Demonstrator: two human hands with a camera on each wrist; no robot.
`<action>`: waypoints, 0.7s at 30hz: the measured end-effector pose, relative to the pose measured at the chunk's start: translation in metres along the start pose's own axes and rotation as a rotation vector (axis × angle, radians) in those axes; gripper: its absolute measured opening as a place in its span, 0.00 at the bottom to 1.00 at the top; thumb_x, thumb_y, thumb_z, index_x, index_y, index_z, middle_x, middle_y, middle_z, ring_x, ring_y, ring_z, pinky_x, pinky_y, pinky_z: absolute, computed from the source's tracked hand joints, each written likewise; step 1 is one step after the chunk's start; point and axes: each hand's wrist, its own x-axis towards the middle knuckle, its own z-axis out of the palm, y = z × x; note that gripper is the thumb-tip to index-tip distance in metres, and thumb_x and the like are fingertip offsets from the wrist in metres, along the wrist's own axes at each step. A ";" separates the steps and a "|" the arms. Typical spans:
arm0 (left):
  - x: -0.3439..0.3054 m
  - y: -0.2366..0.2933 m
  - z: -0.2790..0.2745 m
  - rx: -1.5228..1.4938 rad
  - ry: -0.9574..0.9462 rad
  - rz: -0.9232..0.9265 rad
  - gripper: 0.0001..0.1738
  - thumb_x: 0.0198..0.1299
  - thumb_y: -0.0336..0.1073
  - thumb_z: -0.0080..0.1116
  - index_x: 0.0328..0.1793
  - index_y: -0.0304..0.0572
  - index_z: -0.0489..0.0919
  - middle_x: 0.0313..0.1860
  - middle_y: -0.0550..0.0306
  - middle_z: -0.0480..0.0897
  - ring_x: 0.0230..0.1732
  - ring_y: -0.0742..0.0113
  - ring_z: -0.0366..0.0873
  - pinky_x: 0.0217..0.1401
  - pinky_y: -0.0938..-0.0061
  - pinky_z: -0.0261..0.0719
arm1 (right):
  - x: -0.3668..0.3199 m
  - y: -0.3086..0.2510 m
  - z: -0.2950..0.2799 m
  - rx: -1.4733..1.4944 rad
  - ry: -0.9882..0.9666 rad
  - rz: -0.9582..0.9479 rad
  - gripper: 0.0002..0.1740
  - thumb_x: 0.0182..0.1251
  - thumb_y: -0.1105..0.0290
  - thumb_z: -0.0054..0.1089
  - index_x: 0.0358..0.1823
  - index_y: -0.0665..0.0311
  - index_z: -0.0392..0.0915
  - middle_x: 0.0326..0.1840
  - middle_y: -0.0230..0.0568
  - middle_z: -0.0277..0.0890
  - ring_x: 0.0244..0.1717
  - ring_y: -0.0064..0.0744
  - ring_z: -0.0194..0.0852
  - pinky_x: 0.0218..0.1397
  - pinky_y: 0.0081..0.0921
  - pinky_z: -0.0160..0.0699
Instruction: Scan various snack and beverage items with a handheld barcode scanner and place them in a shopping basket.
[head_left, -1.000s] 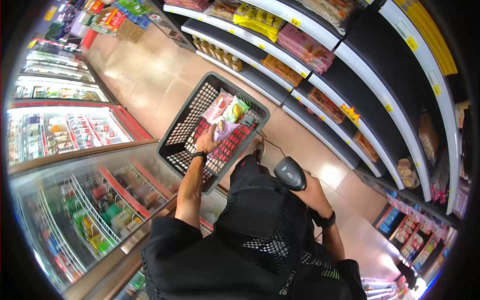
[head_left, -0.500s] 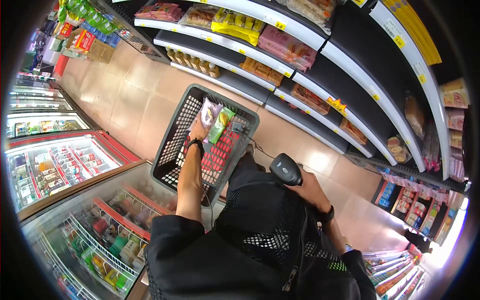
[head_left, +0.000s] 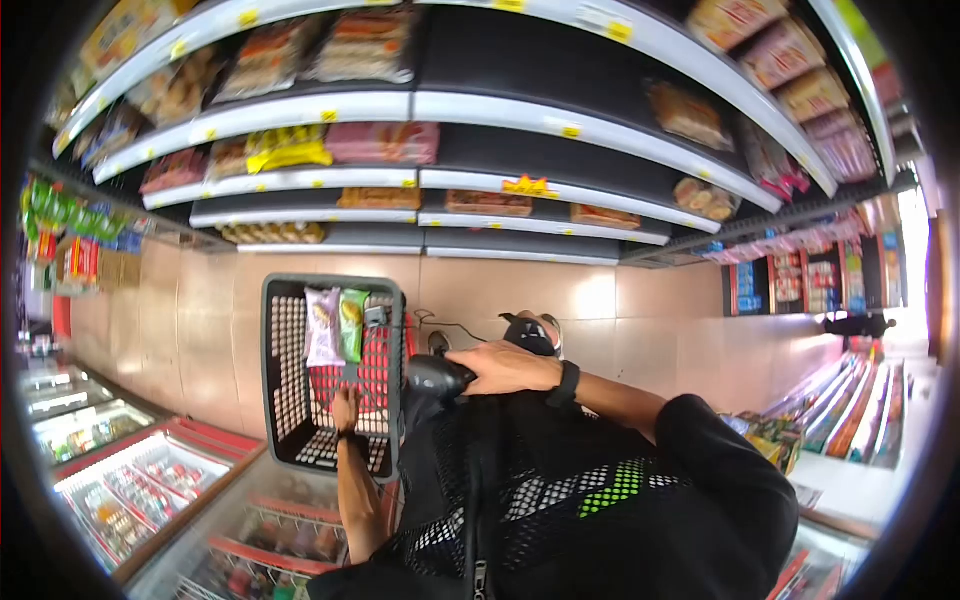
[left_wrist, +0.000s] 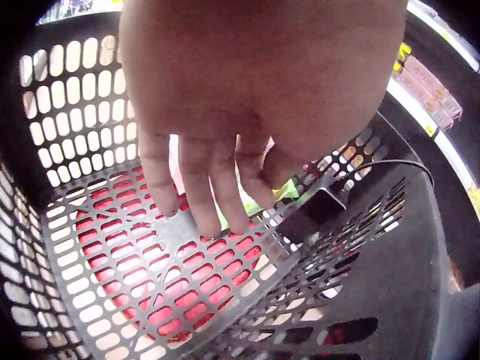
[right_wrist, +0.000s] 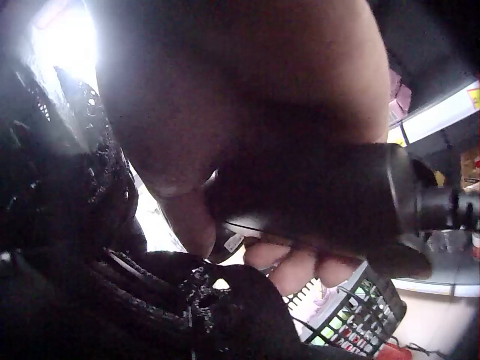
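Note:
A dark grey shopping basket [head_left: 271, 370] with slotted walls has a red layer under its floor. At its far end a lilac packet [head_left: 323, 327] lies beside a green packet [head_left: 351, 325], with a small black box [head_left: 376, 316] near them. My left hand [head_left: 345, 408] is inside the basket, nearer me than the packets. In the left wrist view its loosely bent fingers [left_wrist: 196, 184] hang over the basket floor, partly covering the green packet [left_wrist: 281, 191], and hold nothing. My right hand [head_left: 510, 368] grips a black handheld barcode scanner [head_left: 440, 376] by its handle in front of my body.
Shelves [head_left: 500, 108] of packaged food run along the far side. Glass-topped freezers [head_left: 160, 490] stand at the near left. A cable [head_left: 450, 325] runs beside the basket over the tiled floor [head_left: 205, 330]. Cartons [head_left: 85, 260] are at the far left.
The left hand has let go of the lilac packet, left beside the green one, and drawn back toward me. My view has turned to face the shelves. The right hand still holds the scanner.

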 end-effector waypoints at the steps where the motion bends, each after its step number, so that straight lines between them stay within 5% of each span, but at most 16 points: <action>1: -0.008 0.005 -0.002 0.012 0.062 -0.015 0.24 0.69 0.49 0.47 0.40 0.30 0.79 0.25 0.47 0.82 0.29 0.61 0.81 0.35 0.67 0.75 | -0.001 0.000 -0.004 -0.008 -0.025 -0.009 0.23 0.54 0.60 0.63 0.48 0.66 0.73 0.33 0.57 0.78 0.37 0.59 0.77 0.41 0.46 0.74; 4: -0.022 0.032 -0.008 -0.119 0.170 -0.127 0.26 0.69 0.50 0.48 0.31 0.31 0.74 0.12 0.56 0.71 0.13 0.65 0.67 0.26 0.66 0.69 | -0.009 0.011 -0.016 0.012 0.002 -0.009 0.22 0.53 0.61 0.63 0.46 0.66 0.73 0.32 0.55 0.78 0.37 0.58 0.78 0.41 0.45 0.74; 7: -0.020 0.082 -0.012 0.039 0.331 0.180 0.22 0.72 0.44 0.45 0.32 0.29 0.71 0.16 0.54 0.66 0.19 0.63 0.61 0.25 0.66 0.63 | -0.023 0.022 -0.034 0.016 0.060 -0.044 0.22 0.52 0.60 0.64 0.46 0.65 0.74 0.33 0.55 0.79 0.38 0.57 0.78 0.42 0.45 0.75; 11: -0.024 0.226 0.013 0.090 0.301 0.355 0.17 0.71 0.40 0.47 0.34 0.33 0.72 0.19 0.46 0.70 0.21 0.61 0.62 0.26 0.66 0.64 | -0.068 0.059 -0.060 0.104 0.190 -0.027 0.24 0.51 0.60 0.64 0.48 0.65 0.74 0.38 0.56 0.80 0.41 0.57 0.78 0.45 0.45 0.75; 14: -0.012 0.327 0.075 0.114 0.201 0.522 0.14 0.68 0.39 0.51 0.33 0.36 0.74 0.18 0.46 0.69 0.20 0.65 0.65 0.26 0.67 0.66 | -0.123 0.102 -0.082 0.091 0.282 0.074 0.30 0.51 0.57 0.66 0.53 0.66 0.73 0.42 0.58 0.80 0.45 0.59 0.78 0.48 0.46 0.75; 21: -0.020 0.583 0.295 0.324 -0.278 0.957 0.13 0.66 0.48 0.53 0.47 0.50 0.76 0.25 0.49 0.81 0.29 0.44 0.80 0.31 0.58 0.75 | -0.277 0.204 -0.096 0.355 0.791 0.277 0.33 0.49 0.64 0.66 0.59 0.67 0.72 0.47 0.61 0.78 0.50 0.59 0.78 0.54 0.42 0.75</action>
